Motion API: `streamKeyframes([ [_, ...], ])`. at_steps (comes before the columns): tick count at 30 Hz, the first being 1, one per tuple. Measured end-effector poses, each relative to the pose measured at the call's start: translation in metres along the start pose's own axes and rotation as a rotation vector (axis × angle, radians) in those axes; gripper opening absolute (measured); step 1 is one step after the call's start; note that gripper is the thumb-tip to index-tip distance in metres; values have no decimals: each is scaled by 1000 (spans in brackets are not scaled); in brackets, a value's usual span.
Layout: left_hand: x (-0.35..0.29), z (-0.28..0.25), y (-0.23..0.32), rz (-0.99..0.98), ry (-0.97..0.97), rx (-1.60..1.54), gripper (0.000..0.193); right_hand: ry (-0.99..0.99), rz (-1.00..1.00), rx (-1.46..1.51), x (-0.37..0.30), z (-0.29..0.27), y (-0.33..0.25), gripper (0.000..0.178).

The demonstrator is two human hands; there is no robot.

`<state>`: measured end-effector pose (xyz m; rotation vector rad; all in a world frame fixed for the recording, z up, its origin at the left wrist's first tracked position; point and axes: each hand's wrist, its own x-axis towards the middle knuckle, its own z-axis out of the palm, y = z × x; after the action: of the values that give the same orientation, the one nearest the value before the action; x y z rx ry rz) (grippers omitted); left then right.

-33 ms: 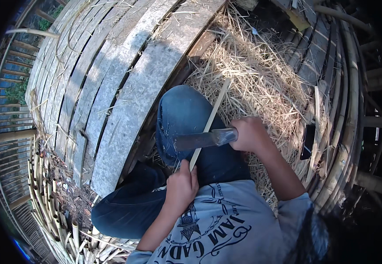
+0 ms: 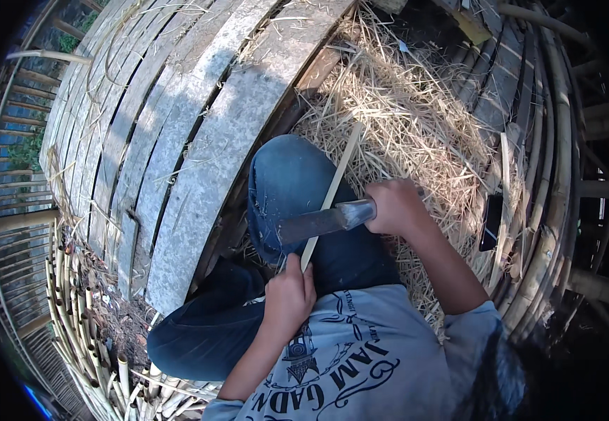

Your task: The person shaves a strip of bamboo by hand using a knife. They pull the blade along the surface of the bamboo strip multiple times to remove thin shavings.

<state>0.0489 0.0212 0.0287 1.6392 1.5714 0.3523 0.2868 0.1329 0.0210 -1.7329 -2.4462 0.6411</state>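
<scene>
My left hand (image 2: 289, 298) pinches the lower end of a narrow, pale bamboo strip (image 2: 344, 161) close to my shirt. From there the strip slants up and to the right across my raised knee (image 2: 292, 172), its far end over the straw. In my right hand (image 2: 394, 207) is the handle of a broad-bladed knife (image 2: 311, 226), mostly hidden by my fingers. The flat grey blade points left and crosses over the strip just above my left hand. Whether its edge cuts into the strip, I cannot tell.
A slatted wooden platform (image 2: 209, 151) lies on the left. Loose straw and shavings (image 2: 402, 112) spread beyond my knee. A dark phone-like object (image 2: 491, 223) rests at the right by bamboo poles (image 2: 546, 245). Cut bamboo sticks (image 2: 73, 316) are bundled at lower left, beside a bamboo fence (image 2: 20, 168).
My right hand has shifted slightly up and left, still on the knife. The strip stays in my left hand, which has hardly moved.
</scene>
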Motion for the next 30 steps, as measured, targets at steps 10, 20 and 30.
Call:
streamKeyframes([
  [10,4,4,13,-33,50,15,19,-38,253,-126,23,-11,50,16],
  [20,-12,0,4,19,123,38,20,51,565,-120,20,-63,39,26],
  [30,-22,-3,2,-50,90,14,19,339,888,138,2,-62,90,35],
])
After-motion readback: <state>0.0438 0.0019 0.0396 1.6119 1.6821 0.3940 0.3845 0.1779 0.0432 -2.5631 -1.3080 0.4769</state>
